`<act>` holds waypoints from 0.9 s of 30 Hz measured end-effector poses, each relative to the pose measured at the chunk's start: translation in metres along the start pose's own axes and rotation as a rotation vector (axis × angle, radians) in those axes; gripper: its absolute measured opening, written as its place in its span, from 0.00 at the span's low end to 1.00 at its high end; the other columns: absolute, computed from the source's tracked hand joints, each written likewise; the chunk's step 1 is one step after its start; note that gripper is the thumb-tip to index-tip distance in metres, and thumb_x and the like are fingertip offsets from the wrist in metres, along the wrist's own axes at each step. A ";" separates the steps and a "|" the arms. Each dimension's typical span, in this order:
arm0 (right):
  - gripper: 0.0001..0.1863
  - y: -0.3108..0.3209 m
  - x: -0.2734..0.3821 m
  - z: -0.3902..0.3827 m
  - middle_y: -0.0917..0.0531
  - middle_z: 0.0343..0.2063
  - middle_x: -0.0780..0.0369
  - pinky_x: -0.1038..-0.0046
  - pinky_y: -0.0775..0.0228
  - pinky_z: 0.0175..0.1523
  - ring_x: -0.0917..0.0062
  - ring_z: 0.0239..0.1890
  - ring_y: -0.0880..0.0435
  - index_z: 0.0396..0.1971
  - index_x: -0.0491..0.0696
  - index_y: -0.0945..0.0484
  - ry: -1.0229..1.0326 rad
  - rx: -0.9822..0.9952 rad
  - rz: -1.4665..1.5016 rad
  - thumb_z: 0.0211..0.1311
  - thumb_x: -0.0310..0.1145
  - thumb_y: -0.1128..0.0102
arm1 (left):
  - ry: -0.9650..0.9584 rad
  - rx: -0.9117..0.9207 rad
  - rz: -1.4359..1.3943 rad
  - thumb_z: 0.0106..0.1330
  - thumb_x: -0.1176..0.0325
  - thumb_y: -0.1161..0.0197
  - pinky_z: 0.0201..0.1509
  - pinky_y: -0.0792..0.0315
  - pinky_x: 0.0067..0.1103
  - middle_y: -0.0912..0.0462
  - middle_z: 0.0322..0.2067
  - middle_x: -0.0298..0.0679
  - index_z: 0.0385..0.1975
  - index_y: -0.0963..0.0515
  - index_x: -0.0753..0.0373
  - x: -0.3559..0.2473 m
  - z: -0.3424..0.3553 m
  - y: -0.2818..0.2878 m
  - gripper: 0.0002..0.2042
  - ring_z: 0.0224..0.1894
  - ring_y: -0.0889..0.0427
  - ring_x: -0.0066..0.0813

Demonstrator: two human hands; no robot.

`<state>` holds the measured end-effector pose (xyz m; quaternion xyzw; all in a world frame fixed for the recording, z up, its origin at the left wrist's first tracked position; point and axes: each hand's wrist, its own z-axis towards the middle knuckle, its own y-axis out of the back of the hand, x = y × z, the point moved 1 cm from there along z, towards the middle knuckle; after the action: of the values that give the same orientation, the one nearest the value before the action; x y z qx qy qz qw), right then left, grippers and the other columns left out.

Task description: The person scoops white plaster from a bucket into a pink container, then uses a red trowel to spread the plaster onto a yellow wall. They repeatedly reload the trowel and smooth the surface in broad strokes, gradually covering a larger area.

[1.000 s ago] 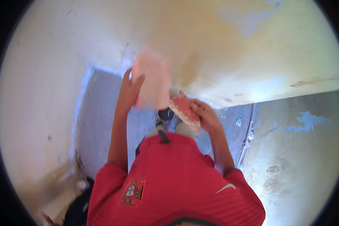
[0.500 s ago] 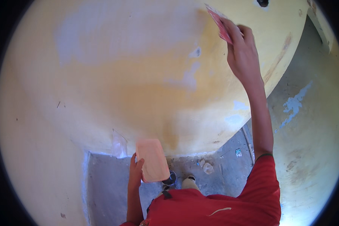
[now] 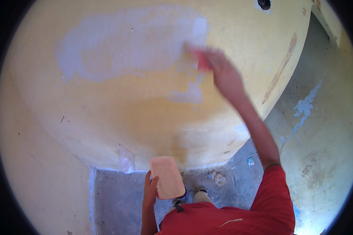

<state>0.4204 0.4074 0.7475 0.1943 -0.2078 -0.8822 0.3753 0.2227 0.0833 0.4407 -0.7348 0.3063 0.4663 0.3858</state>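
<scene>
In my right hand (image 3: 225, 74) is a flat red spreader (image 3: 202, 59), its blade blurred by motion against the yellow wall (image 3: 125, 102). Just above it, a brighter strip of filler (image 3: 200, 29) marks the right end of a broad pale patch (image 3: 125, 39). Lower down, my left hand (image 3: 150, 188) grips the left side of a pinkish rectangular tub (image 3: 168, 178). The tub's pale face is turned up, with a smooth layer of what looks like filler. My left thumb lies over its edge.
A clear plastic bag (image 3: 126, 160) hangs low on the wall, left of the tub. Crumpled litter (image 3: 219, 179) and a small green packet (image 3: 250, 161) lie on the grey floor (image 3: 117, 196). A dark hole (image 3: 264, 4) opens in the wall at upper right.
My right hand has swept down and left with the spreader. A bright strip now shows where the spreader's shadow fell. The tub sits slightly lower and farther right in view.
</scene>
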 end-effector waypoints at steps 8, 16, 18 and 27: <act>0.26 -0.012 -0.006 0.035 0.21 0.56 0.55 0.64 0.28 0.62 0.61 0.59 0.23 0.59 0.46 0.27 0.126 -0.095 -0.085 0.59 0.20 0.51 | -0.016 -0.001 -0.014 0.69 0.65 0.44 0.58 0.26 0.30 0.26 0.56 0.56 0.71 0.47 0.67 0.006 -0.001 0.002 0.32 0.55 0.22 0.39; 0.29 -0.020 0.033 0.000 0.25 0.60 0.52 0.62 0.34 0.67 0.59 0.63 0.27 0.64 0.42 0.33 0.063 0.062 0.003 0.59 0.23 0.51 | 0.023 -0.021 -0.038 0.70 0.64 0.44 0.57 0.26 0.32 0.27 0.58 0.56 0.71 0.48 0.67 0.010 -0.011 0.009 0.33 0.57 0.23 0.41; 0.29 -0.021 0.046 0.027 0.28 0.63 0.51 0.61 0.37 0.69 0.59 0.66 0.31 0.65 0.41 0.33 0.129 -0.012 -0.091 0.60 0.24 0.51 | 0.035 -0.018 -0.031 0.70 0.64 0.44 0.57 0.26 0.32 0.27 0.57 0.56 0.71 0.48 0.68 0.006 -0.014 0.010 0.33 0.57 0.23 0.41; 0.32 -0.109 0.084 -0.128 0.34 0.67 0.50 0.57 0.46 0.74 0.58 0.70 0.36 0.67 0.37 0.38 0.056 0.359 -0.074 0.62 0.29 0.50 | 0.028 -0.028 -0.037 0.69 0.65 0.44 0.59 0.28 0.32 0.27 0.57 0.56 0.71 0.48 0.68 0.018 -0.013 0.009 0.33 0.58 0.23 0.41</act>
<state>0.3672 0.3859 0.5684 0.2900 -0.3439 -0.8384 0.3078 0.2278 0.0662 0.4248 -0.7521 0.2915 0.4530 0.3797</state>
